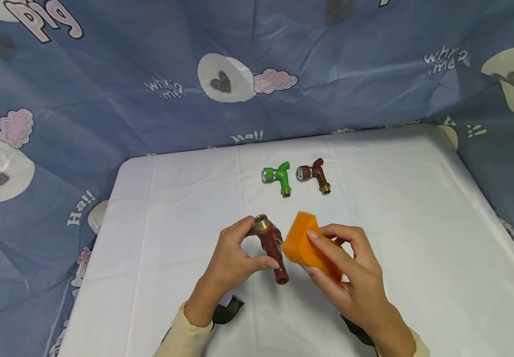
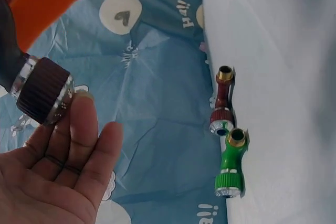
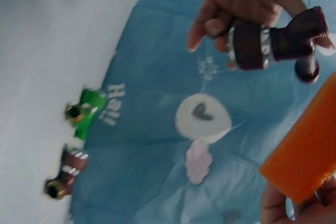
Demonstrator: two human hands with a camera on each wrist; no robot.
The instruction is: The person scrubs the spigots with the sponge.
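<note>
My left hand (image 1: 231, 258) holds a brown tap (image 1: 271, 246) between thumb and fingers, its brass threaded end pointing up and its spout toward me. In the left wrist view the tap's ribbed knob (image 2: 45, 91) with silvery rings rests against the fingers. My right hand (image 1: 358, 272) pinches an orange sponge (image 1: 303, 240) between thumb and fingers, close beside the tap. From the head view I cannot tell whether sponge and tap touch; in the right wrist view a gap shows between the sponge (image 3: 302, 145) and the tap (image 3: 268, 45).
Farther back on the white-covered table (image 1: 185, 198) lie a green tap (image 1: 279, 177) and another brown tap (image 1: 315, 174), side by side. A blue printed cloth (image 1: 149, 59) hangs behind the table. Dark straps or mounts (image 1: 228, 311) sit at the wrists.
</note>
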